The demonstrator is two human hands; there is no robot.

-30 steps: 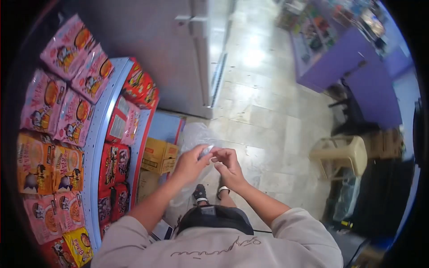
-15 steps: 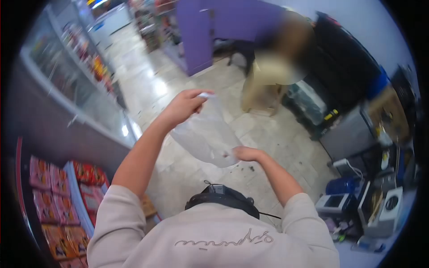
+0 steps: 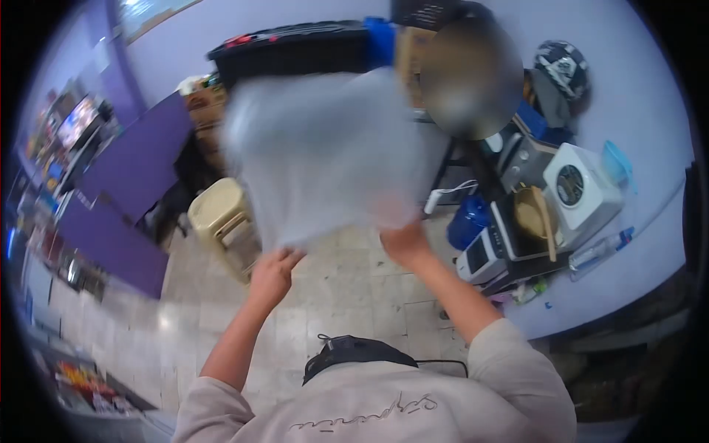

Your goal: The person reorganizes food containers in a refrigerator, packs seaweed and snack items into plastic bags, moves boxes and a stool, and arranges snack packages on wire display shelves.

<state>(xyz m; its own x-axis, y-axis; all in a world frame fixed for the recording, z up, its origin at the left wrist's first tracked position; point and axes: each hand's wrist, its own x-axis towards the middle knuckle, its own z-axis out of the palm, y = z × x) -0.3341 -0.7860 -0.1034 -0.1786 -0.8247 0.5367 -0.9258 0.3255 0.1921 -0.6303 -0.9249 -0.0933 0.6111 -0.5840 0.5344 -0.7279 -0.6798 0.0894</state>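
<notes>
A translucent whitish plastic bag (image 3: 317, 155) billows out in front of me, spread wide and blurred by motion. My left hand (image 3: 273, 277) pinches its near left corner between thumb and fingers. At the near right edge, my right hand (image 3: 405, 238) grips the bag. The fingers of that hand show only faintly through the plastic, so I cannot tell whether they are inside or behind it. Nothing distinct is visible inside the bag.
A beige plastic stool (image 3: 219, 207) stands at left on the tiled floor, near a purple partition (image 3: 136, 159). On the right are a white boxy appliance (image 3: 583, 192), a golden pan (image 3: 533, 214) and a blue water jug (image 3: 469, 221). A black case (image 3: 295, 55) is behind the bag.
My view has swung right toward the wall and appliances. The bag has gone from hanging slack between my hands to ballooning forward. My left hand has dropped nearer my body.
</notes>
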